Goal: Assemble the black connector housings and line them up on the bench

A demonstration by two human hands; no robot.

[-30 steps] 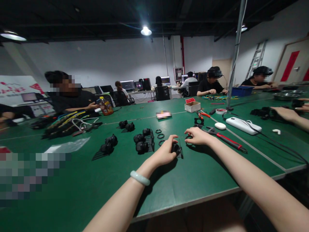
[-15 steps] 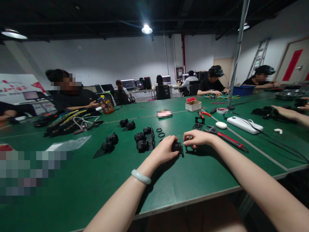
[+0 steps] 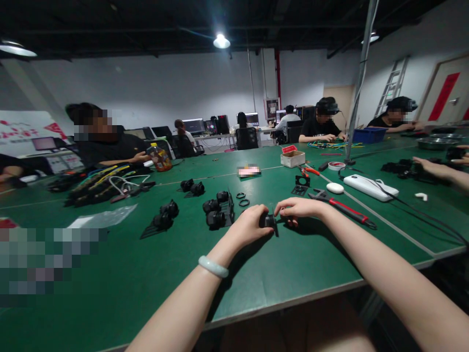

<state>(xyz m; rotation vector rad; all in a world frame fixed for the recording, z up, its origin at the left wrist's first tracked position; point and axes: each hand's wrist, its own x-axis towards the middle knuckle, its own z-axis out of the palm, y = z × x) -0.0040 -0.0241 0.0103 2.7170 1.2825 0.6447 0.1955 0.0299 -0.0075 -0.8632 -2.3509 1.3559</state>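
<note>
My left hand (image 3: 252,222) is wrapped round a black cylindrical part on a thin flat plate (image 3: 276,228), held upright just above or on the table. Against the plate's right side, the fingertips of my right hand (image 3: 293,210) are pinched together; what they hold, if anything, is hidden. Beyond my left hand lie two black rings (image 3: 244,202). To its left stand several black camera-like units on plates (image 3: 215,220). A black bracket with a round hole (image 3: 302,181) stands past my right hand.
Adjustable pliers with red-black handles (image 3: 351,212), a white round object (image 3: 334,188) and a white power bank-like box (image 3: 371,188) lie right. A small box (image 3: 292,158) stands farther back. Cable bundles (image 3: 98,186) lie left. A co-worker's hand (image 3: 434,168) is at far right.
My right hand has moved slightly left, its fingertips closing the small gap to the plate. My left hand keeps its hold on the black cylindrical part.
</note>
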